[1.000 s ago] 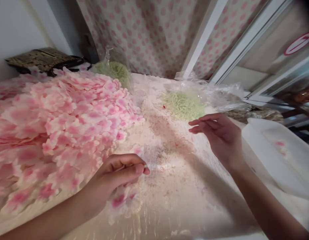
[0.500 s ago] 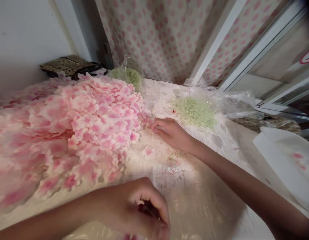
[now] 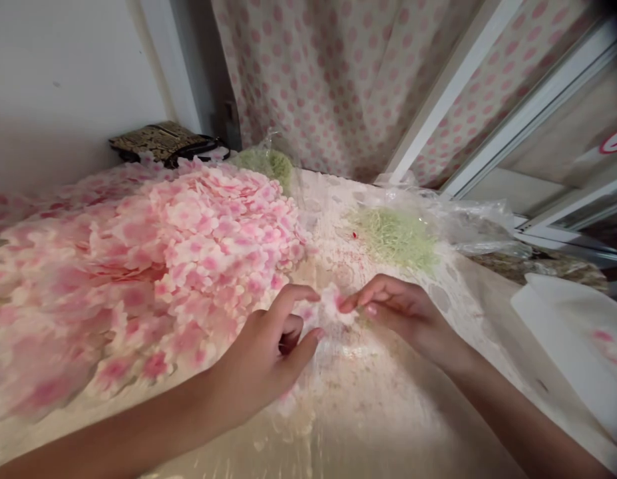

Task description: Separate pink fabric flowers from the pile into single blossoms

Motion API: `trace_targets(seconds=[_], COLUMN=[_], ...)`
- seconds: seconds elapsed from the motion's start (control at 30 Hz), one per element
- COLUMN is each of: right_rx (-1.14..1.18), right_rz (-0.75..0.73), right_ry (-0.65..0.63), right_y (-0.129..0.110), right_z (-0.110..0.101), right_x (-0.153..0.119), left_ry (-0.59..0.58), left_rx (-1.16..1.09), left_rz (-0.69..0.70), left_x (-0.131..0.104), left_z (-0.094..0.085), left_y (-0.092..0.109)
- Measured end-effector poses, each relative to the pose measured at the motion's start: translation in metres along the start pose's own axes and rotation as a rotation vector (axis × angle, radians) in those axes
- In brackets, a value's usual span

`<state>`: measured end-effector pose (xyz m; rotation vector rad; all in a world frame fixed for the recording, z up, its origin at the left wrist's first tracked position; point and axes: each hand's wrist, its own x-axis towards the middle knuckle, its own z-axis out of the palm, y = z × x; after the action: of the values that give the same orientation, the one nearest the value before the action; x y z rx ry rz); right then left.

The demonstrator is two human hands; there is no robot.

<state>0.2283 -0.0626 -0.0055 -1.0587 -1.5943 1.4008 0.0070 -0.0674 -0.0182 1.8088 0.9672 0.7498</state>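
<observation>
In the head view, a small pink-and-white fabric flower is pinched between the thumb and fingertips of my right hand, just above the table. My left hand comes in from the left, its thumb and index finger spread apart beside the flower. The other left fingers curl into the palm, and I see nothing held there. Left of my hands lies a big heap of similar pink flowers. Another pale flower lies on the table below my left hand.
Pale green stems or shreds lie in clear plastic at the back right. A second green bundle sits behind the heap, near a patterned bag. A white container stands right. A dotted curtain hangs behind.
My right hand has come back from the heap's edge toward me, with a flower in its fingers. My left hand has moved up and forward to meet it, thumb and index finger parting.
</observation>
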Motion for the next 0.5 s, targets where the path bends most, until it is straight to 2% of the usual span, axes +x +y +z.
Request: trace_targets(seconds=[0.13,0.2,0.3,0.43,0.5], right_rx=[0.148,0.162,0.164,0.18,0.19], right_rz=[0.08,0.096,0.111,0.142,0.188], right_ry=[-0.092,-0.087,-0.082,-0.154,-0.207], right_y=[0.005,0.007,0.01,0.013,0.014], right_z=[0.012,0.015,0.016,0.012,0.01], right_x=[-0.017,-0.021,-0.024,-0.027,-0.029], left_ry=[-0.075,-0.106,-0.203,-0.282,-0.306], left_rx=[0.487,0.567,0.459,0.248,0.176], left_rz=[0.289,0.328,0.198,-0.012,-0.072], left_x=[0.004,0.006,0.006,0.007,0.008], left_z=[-0.002,-0.001,0.002,0.004,0.003], left_y=[-0.011,-0.013,-0.009,-0.002,-0.002])
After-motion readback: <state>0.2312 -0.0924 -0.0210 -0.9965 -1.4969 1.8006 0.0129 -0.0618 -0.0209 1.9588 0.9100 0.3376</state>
